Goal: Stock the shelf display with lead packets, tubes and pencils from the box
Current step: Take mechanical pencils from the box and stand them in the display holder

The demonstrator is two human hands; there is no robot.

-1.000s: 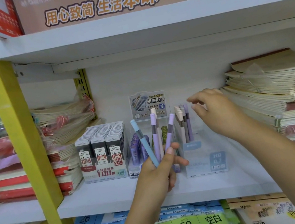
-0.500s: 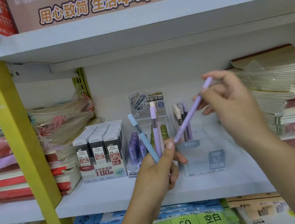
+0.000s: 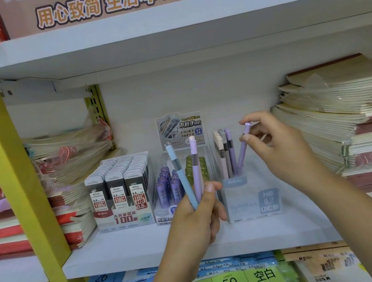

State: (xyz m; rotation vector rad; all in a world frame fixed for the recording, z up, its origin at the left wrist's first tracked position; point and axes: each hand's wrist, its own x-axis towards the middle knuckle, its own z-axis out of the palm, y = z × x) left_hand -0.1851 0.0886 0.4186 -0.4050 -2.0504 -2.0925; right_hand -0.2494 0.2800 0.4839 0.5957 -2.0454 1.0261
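beside notebook stacks, right hand pinches purple pencil at holder; left hand grips two pencils, hiding tubes.

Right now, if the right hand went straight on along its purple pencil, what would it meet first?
Probably the clear pencil holder: the purple pencil would land beside the upright pencils; depth unclear.

White shelf: notebook stacks, lead packet box, tube tray, clear pencil holder
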